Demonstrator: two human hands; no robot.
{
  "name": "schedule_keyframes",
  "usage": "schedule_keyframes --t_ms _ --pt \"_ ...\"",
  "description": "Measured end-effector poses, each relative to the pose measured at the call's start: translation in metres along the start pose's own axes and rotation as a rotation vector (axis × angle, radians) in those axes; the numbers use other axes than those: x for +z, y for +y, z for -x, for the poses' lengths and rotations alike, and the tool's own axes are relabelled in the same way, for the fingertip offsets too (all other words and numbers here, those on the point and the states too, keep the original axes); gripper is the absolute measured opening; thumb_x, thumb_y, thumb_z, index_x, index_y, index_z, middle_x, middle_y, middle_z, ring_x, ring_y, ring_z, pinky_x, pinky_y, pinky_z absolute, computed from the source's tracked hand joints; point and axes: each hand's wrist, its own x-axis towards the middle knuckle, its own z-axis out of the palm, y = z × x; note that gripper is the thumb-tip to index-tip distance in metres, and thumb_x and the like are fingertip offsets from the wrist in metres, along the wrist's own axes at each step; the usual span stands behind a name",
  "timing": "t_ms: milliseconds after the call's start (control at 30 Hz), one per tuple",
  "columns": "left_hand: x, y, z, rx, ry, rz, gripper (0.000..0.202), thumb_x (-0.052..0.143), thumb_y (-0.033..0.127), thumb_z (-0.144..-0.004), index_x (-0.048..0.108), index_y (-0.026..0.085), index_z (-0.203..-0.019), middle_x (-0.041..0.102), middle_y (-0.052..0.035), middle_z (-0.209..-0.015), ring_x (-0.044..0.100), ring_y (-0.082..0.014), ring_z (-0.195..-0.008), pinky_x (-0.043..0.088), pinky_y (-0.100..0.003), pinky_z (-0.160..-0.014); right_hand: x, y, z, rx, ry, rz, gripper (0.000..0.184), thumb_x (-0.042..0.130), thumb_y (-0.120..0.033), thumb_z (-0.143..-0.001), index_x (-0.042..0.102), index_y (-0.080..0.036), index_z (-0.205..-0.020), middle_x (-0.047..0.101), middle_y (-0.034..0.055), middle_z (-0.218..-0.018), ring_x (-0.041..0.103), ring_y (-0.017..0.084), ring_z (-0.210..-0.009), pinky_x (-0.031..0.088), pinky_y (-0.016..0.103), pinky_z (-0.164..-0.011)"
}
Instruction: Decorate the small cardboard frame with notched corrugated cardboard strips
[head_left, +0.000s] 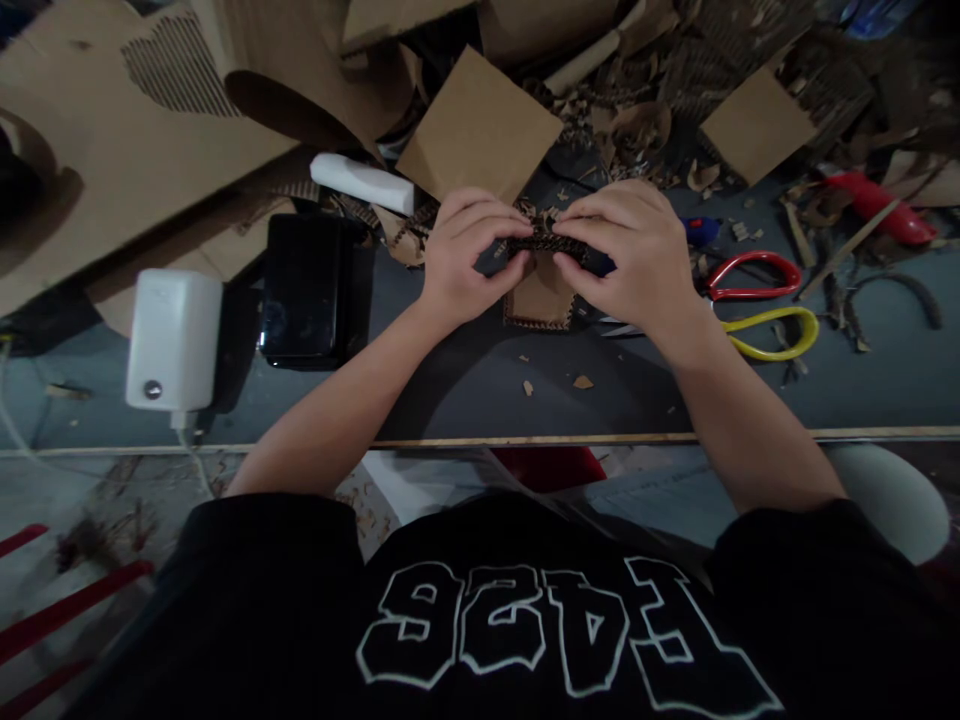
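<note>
Both my hands meet over the middle of the grey table. My left hand and my right hand pinch the two ends of a dark corrugated cardboard strip, fingers curled tight around it. Just below the strip lies a small brown cardboard piece with a ridged edge, flat on the table. Small cardboard crumbs are scattered nearer to me.
A black box and a white power adapter sit to the left. Scissors with red and yellow handles lie to the right, a red tool beyond. Cardboard sheets and scraps pile at the back. A white block lies there.
</note>
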Motion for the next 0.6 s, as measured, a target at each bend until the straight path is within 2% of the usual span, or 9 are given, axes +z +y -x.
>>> schedule_keyframes --t_ms 367,467,600 --pt "-0.0015 0.0032 -0.0008 -0.027 -0.001 0.024 0.021 0.068 0.05 -0.105 0.076 0.035 -0.116 0.084 -0.0063 -0.118 0.074 -0.0278 -0.126 0.058 -0.055 -0.12 -0.0028 -0.0037 -0.001 0.047 -0.024 -0.03 0.032 0.058 -0.052 -0.107 0.08 -0.038 -0.126 0.081 0.007 -0.129 0.069 0.037 -0.128 0.052 0.061 -0.119" --pt "-0.0027 0.0056 -0.0028 0.005 0.007 0.022 0.02 0.064 0.048 -0.107 0.077 0.035 -0.115 0.085 -0.0056 -0.117 0.074 -0.0269 -0.123 0.059 -0.054 -0.118 -0.0046 -0.0036 -0.0025 0.051 -0.035 -0.036 0.032 0.058 -0.052 -0.106 0.081 -0.039 -0.123 0.081 0.0064 -0.128 0.069 0.037 -0.127 0.052 0.062 -0.118" --pt "-0.0046 0.0091 -0.0048 0.126 0.045 0.01 0.02 0.067 0.045 -0.104 0.075 0.034 -0.119 0.085 -0.0051 -0.118 0.074 -0.0261 -0.118 0.061 -0.053 -0.112 -0.0059 -0.0024 -0.003 0.028 -0.038 -0.013 0.031 0.059 -0.049 -0.105 0.081 -0.038 -0.125 0.082 0.0078 -0.128 0.071 0.038 -0.127 0.056 0.063 -0.116"
